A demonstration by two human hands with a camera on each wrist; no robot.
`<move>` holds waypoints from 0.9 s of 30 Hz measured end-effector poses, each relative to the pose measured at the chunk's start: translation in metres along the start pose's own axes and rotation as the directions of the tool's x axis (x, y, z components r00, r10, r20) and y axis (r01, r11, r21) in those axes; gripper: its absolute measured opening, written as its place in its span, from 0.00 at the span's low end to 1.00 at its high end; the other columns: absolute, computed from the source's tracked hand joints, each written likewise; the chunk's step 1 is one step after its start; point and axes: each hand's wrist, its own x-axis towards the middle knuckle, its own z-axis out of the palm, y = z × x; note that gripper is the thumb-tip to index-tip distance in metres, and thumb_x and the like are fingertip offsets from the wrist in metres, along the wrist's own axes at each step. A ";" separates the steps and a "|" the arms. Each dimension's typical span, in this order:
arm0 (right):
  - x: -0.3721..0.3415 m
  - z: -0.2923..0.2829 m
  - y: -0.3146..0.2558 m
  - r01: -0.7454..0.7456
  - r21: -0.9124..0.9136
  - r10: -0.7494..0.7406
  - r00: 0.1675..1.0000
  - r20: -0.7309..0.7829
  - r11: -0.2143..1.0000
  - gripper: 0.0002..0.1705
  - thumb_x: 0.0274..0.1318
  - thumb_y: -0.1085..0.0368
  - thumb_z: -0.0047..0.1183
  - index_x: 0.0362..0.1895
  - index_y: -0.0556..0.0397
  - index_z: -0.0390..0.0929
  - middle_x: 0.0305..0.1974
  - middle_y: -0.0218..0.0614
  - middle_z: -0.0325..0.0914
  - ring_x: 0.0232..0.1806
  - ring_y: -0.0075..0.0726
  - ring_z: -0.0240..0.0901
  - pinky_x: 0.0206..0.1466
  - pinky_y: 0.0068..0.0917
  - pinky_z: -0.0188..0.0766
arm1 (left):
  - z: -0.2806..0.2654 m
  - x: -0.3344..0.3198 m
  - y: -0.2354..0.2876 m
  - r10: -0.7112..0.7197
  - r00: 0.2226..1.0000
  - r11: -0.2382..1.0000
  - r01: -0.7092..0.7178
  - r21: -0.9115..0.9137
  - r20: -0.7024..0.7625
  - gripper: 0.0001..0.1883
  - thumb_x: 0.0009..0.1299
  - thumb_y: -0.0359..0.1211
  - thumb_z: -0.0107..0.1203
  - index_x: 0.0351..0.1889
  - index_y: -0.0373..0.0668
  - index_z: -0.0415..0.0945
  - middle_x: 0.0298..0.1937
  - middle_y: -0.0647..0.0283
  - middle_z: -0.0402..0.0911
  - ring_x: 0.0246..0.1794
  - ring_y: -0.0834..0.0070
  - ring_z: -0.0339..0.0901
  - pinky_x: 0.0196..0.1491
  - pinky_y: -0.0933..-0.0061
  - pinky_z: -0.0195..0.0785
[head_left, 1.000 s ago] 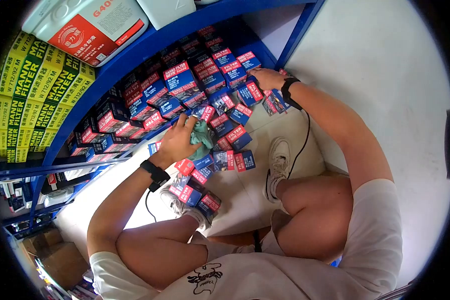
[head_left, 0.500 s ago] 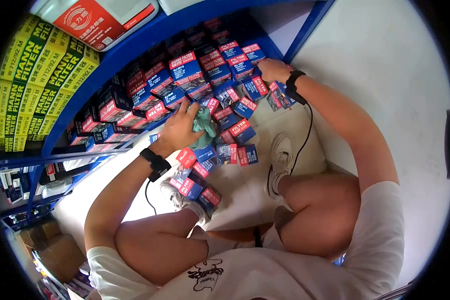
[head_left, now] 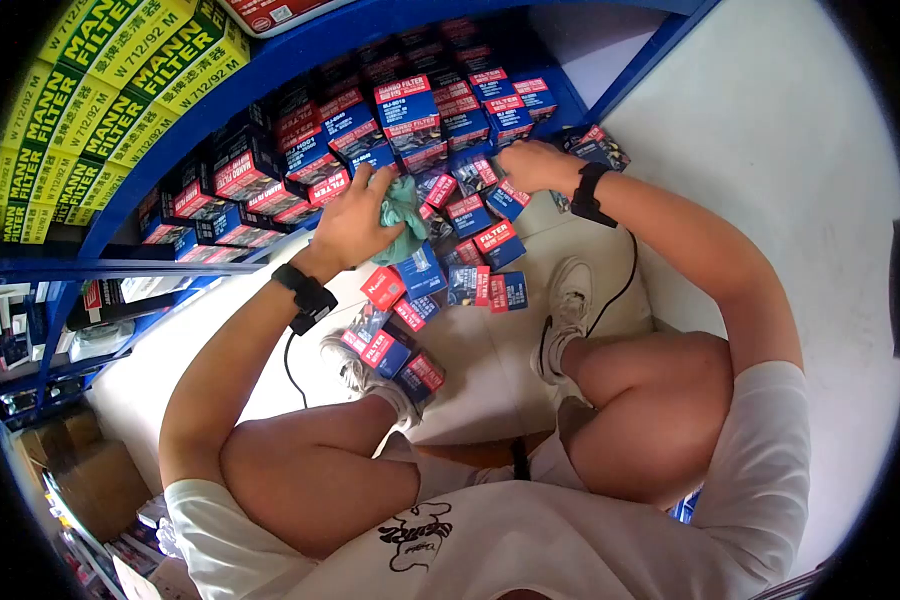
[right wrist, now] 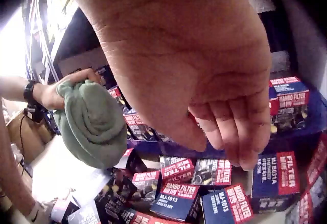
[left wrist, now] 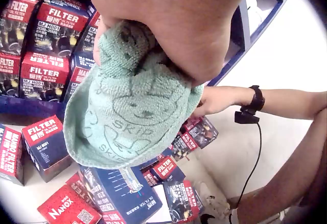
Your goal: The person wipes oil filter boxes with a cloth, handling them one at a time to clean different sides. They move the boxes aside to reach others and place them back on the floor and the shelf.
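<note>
Left grip holds one green cloth

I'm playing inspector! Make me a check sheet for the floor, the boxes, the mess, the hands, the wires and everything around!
Surface: pale floor, partly hidden by boxes.
Job's things: red-and-blue boxes packed on the blue shelf; more on the floor; green cloth.
Clutter: the floor boxes lie at mixed angles, some touching.
Left hand: holds the cloth.
Right hand: by the boxes, fingers loosely bent, nothing seen in its grip.
Cables: a black cable hangs from the right wristband, another from the left.
Surroundings: yellow-and-green boxes, white wall, two shoes.
Spills: nothing seen.
</note>
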 end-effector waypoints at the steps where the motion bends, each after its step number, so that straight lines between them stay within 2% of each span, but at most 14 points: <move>1: 0.008 0.008 0.000 -0.017 -0.002 0.017 1.000 0.017 1.000 0.14 0.49 0.70 0.53 0.39 0.65 0.82 0.46 0.60 0.81 0.49 0.62 0.80 0.49 0.51 0.78 | -0.001 -0.001 -0.001 -0.013 1.000 1.000 0.013 -0.027 -0.006 0.36 0.58 0.37 0.65 0.64 0.42 0.63 0.57 0.48 0.68 0.54 0.44 0.74 0.54 0.50 0.73; 5: 0.018 0.022 -0.006 0.003 -0.010 -0.003 1.000 0.014 1.000 0.14 0.47 0.72 0.55 0.40 0.64 0.83 0.44 0.60 0.82 0.48 0.63 0.81 0.48 0.51 0.79 | -0.002 -0.001 -0.003 -0.006 0.999 1.000 0.005 -0.008 -0.033 0.36 0.58 0.37 0.66 0.64 0.42 0.63 0.57 0.48 0.68 0.54 0.44 0.75 0.53 0.50 0.73; 9: 0.045 0.069 0.004 -0.003 -0.044 0.003 1.000 0.013 0.999 0.15 0.46 0.72 0.57 0.42 0.62 0.84 0.45 0.58 0.82 0.48 0.62 0.81 0.48 0.49 0.79 | -0.006 -0.003 -0.004 -0.038 0.999 0.999 0.038 -0.027 0.000 0.36 0.58 0.38 0.66 0.64 0.42 0.63 0.58 0.47 0.68 0.53 0.43 0.75 0.53 0.49 0.73; 11: 0.044 0.083 0.007 0.047 -0.027 -0.048 0.998 -0.029 0.999 0.14 0.46 0.72 0.58 0.41 0.61 0.83 0.43 0.56 0.83 0.47 0.62 0.81 0.49 0.50 0.79 | -0.005 -0.002 -0.005 -0.041 0.999 0.999 0.041 -0.027 0.000 0.36 0.58 0.38 0.66 0.64 0.42 0.63 0.58 0.48 0.68 0.53 0.43 0.75 0.52 0.49 0.73; 13: 0.050 0.094 0.004 0.184 0.013 -0.181 0.975 -0.132 0.983 0.15 0.47 0.72 0.58 0.42 0.60 0.83 0.43 0.55 0.82 0.48 0.61 0.80 0.51 0.51 0.77 | -0.003 -0.003 -0.010 -0.045 0.999 0.999 0.046 -0.020 0.006 0.36 0.58 0.38 0.66 0.64 0.43 0.63 0.57 0.48 0.68 0.53 0.43 0.76 0.52 0.49 0.73; 14: 0.054 0.093 0.007 0.161 0.021 -0.161 0.987 -0.005 0.987 0.17 0.48 0.70 0.59 0.46 0.59 0.81 0.46 0.55 0.80 0.52 0.60 0.78 0.53 0.52 0.76 | -0.003 -0.002 -0.010 -0.046 0.999 0.999 0.046 -0.020 0.006 0.36 0.58 0.38 0.66 0.64 0.43 0.63 0.57 0.48 0.68 0.53 0.43 0.76 0.52 0.49 0.73; 15: 0.057 0.097 0.003 0.169 0.024 -0.169 0.986 0.000 0.985 0.17 0.48 0.70 0.59 0.46 0.59 0.81 0.46 0.55 0.80 0.52 0.60 0.78 0.53 0.52 0.76 | -0.003 -0.003 -0.012 -0.063 0.998 0.998 0.063 -0.016 0.016 0.36 0.58 0.38 0.66 0.64 0.44 0.63 0.57 0.48 0.68 0.52 0.43 0.76 0.52 0.49 0.74; 17: 0.053 0.103 -0.001 0.142 -0.018 -0.141 0.989 0.040 0.990 0.23 0.48 0.69 0.60 0.52 0.58 0.78 0.57 0.55 0.74 0.55 0.61 0.76 0.53 0.53 0.76 | -0.001 -0.003 -0.013 -0.074 0.997 0.997 0.074 -0.013 0.027 0.36 0.58 0.38 0.66 0.64 0.44 0.63 0.57 0.48 0.68 0.52 0.43 0.76 0.52 0.49 0.74; 21: 0.041 0.110 -0.007 0.088 -0.145 -0.090 0.996 -0.009 0.986 0.27 0.49 0.68 0.60 0.57 0.55 0.74 0.62 0.53 0.68 0.57 0.62 0.75 0.53 0.55 0.75 | 0.004 -0.004 -0.017 -0.048 0.999 0.999 0.048 -0.004 -0.004 0.35 0.59 0.41 0.67 0.62 0.44 0.64 0.56 0.47 0.69 0.49 0.41 0.78 0.49 0.48 0.76; 24: 0.037 0.114 -0.008 0.042 -0.207 -0.032 0.998 0.048 0.978 0.29 0.51 0.67 0.60 0.59 0.55 0.72 0.63 0.52 0.64 0.58 0.63 0.73 0.55 0.55 0.74 | 0.003 -0.006 -0.017 -0.052 0.999 0.999 0.052 -0.007 0.008 0.35 0.58 0.41 0.67 0.62 0.43 0.64 0.57 0.47 0.69 0.49 0.40 0.78 0.49 0.48 0.76; 26: 0.040 0.130 0.002 0.023 -0.130 -0.035 0.995 -0.092 0.991 0.31 0.50 0.70 0.60 0.61 0.57 0.71 0.61 0.54 0.66 0.59 0.65 0.71 0.58 0.55 0.73 | 0.003 -0.005 -0.016 -0.043 0.999 0.999 0.043 -0.004 0.002 0.35 0.58 0.40 0.67 0.62 0.43 0.64 0.57 0.47 0.69 0.49 0.40 0.77 0.50 0.48 0.76; 27: 0.036 0.122 -0.001 0.022 -0.131 -0.035 0.995 -0.092 0.991 0.31 0.50 0.70 0.60 0.61 0.57 0.71 0.61 0.54 0.66 0.59 0.65 0.71 0.58 0.55 0.73 | 0.004 -0.006 -0.016 -0.052 0.999 0.999 0.052 -0.004 0.006 0.35 0.58 0.39 0.66 0.63 0.44 0.63 0.57 0.47 0.68 0.51 0.41 0.77 0.51 0.48 0.75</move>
